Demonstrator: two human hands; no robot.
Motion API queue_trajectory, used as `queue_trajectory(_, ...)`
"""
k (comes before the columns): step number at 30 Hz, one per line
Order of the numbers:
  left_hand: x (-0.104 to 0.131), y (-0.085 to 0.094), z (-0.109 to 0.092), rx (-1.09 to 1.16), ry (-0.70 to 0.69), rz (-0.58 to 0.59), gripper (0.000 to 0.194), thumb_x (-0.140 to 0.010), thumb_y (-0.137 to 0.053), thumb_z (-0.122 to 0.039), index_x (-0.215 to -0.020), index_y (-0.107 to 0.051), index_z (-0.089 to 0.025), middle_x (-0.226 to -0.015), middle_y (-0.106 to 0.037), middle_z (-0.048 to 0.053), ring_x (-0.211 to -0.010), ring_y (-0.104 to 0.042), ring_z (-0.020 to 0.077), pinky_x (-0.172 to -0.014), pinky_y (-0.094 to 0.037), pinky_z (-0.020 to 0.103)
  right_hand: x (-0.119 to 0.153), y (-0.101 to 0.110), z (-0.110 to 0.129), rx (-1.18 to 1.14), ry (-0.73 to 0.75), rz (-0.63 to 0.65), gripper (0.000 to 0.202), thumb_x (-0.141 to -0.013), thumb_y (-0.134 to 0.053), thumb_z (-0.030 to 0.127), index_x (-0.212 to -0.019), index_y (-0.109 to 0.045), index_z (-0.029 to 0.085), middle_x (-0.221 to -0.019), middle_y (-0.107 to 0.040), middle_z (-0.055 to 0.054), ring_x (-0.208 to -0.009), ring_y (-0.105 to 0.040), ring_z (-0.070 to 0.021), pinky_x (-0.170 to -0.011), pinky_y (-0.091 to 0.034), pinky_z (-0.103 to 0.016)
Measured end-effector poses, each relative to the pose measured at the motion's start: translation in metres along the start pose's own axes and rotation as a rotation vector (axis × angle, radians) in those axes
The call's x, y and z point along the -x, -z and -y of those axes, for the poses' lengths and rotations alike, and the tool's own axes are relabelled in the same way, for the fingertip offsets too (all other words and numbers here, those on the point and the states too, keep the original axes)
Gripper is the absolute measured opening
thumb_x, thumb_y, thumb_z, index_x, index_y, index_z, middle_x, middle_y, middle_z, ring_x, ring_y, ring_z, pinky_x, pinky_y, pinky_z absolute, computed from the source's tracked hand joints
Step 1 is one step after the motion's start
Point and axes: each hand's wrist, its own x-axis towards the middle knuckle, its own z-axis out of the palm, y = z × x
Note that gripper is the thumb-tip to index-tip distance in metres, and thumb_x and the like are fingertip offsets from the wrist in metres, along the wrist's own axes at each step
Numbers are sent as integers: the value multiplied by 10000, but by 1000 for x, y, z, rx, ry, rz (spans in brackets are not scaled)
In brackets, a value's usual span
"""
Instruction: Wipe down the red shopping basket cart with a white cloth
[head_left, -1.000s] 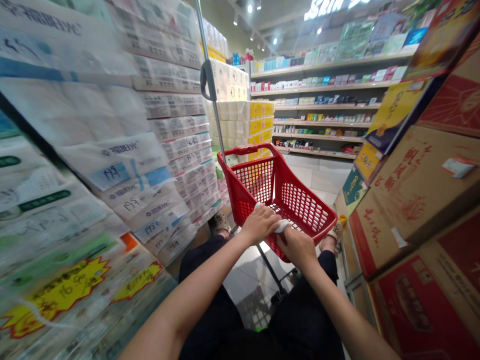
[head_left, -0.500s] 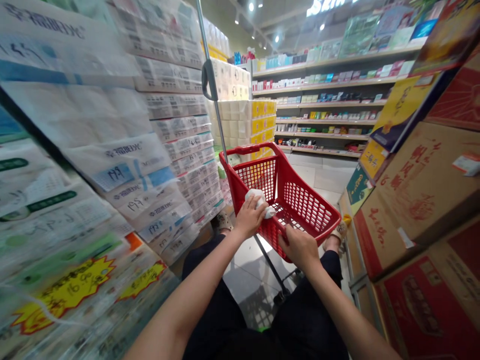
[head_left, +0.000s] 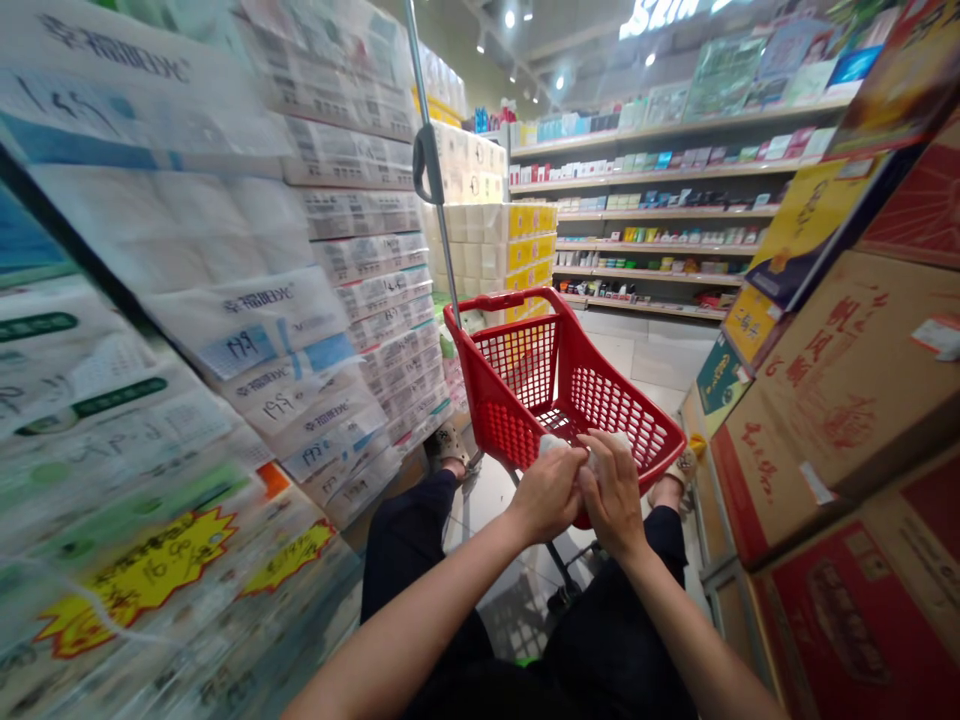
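A red plastic basket (head_left: 510, 400) with perforated sides sits on a wheeled frame between my legs. Over its near rim my two hands meet, touching each other. Fingers of my left hand (head_left: 550, 490) are curled round a crumpled white cloth or tissue (head_left: 553, 443), which pokes out above them. My right hand (head_left: 611, 495) is also closed on the white material, part of which shows behind its fingertips. How the material lies between the palms is hidden. A metal pole (head_left: 442, 230) with a dark grey clip (head_left: 427, 165) rises at the basket's far left corner.
Wrapped paper packs (head_left: 375, 270) are stacked high close on the left, with yellow price signs (head_left: 142, 575) low down. Cardboard cartons (head_left: 847, 380) line the right side. Shelves of small boxed goods (head_left: 660, 170) stand at the back, beyond a pale tiled floor (head_left: 607, 345).
My left hand has moved right and down along the basket with the white material, meeting my right hand. My right hand has left the rim and taken hold of the material too.
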Motion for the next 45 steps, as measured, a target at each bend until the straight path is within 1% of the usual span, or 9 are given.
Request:
queue_trajectory(4,-8,19,20,119,102,-103,418,-917,-318,-111,-1319,-338,-224,-1236,-578,67,-1109,-591,148,-963,-501,326,-3,1,0,67,42,138,496,-934,-420,407,-1385,-412,201,-1354,-512,-125,-1205,-512,-240,-976,-421,-387)
queue_trajectory(7,-15,31,44,-136,98,-122,483,-882,-370,-84,-1345,-385,-223,-1429,-448,75,-1368,-376,189,-1149,-333,408,-4,-1,-2,145,67,245,495,-924,-459,406,-1368,-435,189,-1240,-613,-122,-1047,-618,-219,-865,-470,-328)
queue_trajectory(11,-13,33,69,-409,92,-8,568,-845,-424,-71,-1384,-412,-249,-1528,-339,29,-1448,-225,206,-1212,-183,459,-8,0,3,228,21,393,390,-977,-359,375,-1309,-470,203,-1137,-669,-100,-900,-669,-177,-678,-445,-253)
queue_trajectory(18,-11,33,70,-435,71,-32,663,-839,-426,-100,-1469,-287,-252,-1503,-390,-5,-1426,-280,167,-1222,-163,422,-41,-11,20,451,-90,610,366,-987,-289,452,-1015,-539,187,-859,-703,-89,-757,-677,-210,-616,-376,-270)
queue_trajectory(23,-12,35,71,-402,104,-61,695,-823,-430,-97,-1481,-229,-195,-1462,-444,65,-1395,-346,186,-1196,-234,448,-73,-37,33,443,-120,642,393,-990,-277,442,-1021,-553,164,-928,-700,-126,-831,-679,-224,-679,-403,-301)
queue_trajectory(27,-11,30,77,-421,127,-80,620,-856,-400,-105,-1459,-274,-174,-1452,-451,84,-1402,-335,197,-1191,-241,458,-78,-46,38,417,-145,620,391,-998,-262,434,-1042,-542,164,-936,-697,-125,-836,-678,-209,-673,-400,-290)
queue_trajectory(35,-8,27,83,-493,104,-42,552,-884,-402,-93,-1413,-396,-250,-1498,-394,28,-1429,-277,186,-1217,-195,431,-25,-12,20,407,-14,550,270,-983,-340,344,-1055,-536,173,-919,-706,-90,-777,-668,-184,-682,-383,-273)
queue_trajectory(40,-7,27,79,-520,103,-35,470,-873,-439,-112,-1309,-506,-276,-1474,-422,17,-1423,-290,206,-1220,-168,483,7,11,-1,260,185,418,334,-970,-344,275,-1239,-507,164,-1115,-673,-111,-1003,-618,-203,-966,-358,-341)
queue_trajectory(45,-8,22,72,-534,112,-44,393,-877,-437,-119,-1235,-547,-238,-1412,-482,45,-1425,-283,223,-1227,-142,490,13,9,5,264,141,380,382,-965,-361,295,-1295,-479,142,-1216,-620,-143,-1125,-559,-243,-990,-377,-371)
